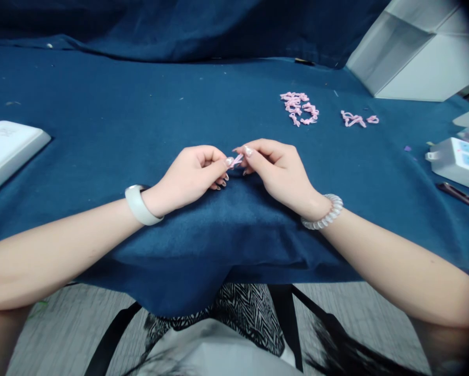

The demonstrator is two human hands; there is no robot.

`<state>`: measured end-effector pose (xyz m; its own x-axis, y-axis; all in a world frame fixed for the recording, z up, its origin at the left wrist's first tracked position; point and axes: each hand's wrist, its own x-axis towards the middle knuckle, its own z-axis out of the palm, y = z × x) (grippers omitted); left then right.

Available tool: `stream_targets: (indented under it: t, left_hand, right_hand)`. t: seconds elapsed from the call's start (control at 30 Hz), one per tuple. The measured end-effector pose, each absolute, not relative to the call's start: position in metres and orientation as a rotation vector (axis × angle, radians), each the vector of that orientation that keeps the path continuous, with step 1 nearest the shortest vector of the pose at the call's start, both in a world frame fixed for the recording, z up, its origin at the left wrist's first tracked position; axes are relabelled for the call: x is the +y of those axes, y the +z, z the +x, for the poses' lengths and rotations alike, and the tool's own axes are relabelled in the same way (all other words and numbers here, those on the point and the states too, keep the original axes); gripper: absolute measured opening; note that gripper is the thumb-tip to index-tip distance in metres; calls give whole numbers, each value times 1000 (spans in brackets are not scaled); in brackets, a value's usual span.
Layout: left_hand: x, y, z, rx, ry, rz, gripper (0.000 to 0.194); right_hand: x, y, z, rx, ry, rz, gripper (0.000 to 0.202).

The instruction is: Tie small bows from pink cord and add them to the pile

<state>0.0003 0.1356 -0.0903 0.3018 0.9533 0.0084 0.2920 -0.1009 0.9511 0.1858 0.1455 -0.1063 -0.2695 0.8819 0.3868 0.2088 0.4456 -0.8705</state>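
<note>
A small pink cord (236,160) is stretched between the fingertips of both hands, just above the table's front edge. My left hand (195,175) pinches its left end between thumb and forefinger. On the other end, my right hand (278,169) is closed in a similar pinch, its fingertips partly hiding the cord. A cluster of knotted pink cord pieces (293,104) lies on the cloth beyond my right hand. Farther right are a few more pink cord pieces (352,119), one a little apart from the others.
Blue cloth (113,115) covers the table and hangs over its front edge. A white box-like device (11,151) sits at the left. On the right are a white bin (418,62), a small white case (459,162) and a dark pen-like stick (461,197).
</note>
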Motion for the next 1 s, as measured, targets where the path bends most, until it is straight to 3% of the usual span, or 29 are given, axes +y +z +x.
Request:
stream_targets:
  t: [0.2,0.47,0.77,1.0]
  left_hand:
    - [136,-90,-1,1141,826,1664,22]
    - [136,-89,1,1140,851,1517,21]
    - [141,-91,1,1100,895,1286,34]
    - [144,-81,-3,1058,604,1241,57]
  right_hand:
    - [145,-106,185,-1771,930,-973,38]
    - [142,-102,187,-1845,829,-981,20]
    - [142,-103,187,-1809,716,-958,16]
    - [141,-103,189,-1936,483,-805,13]
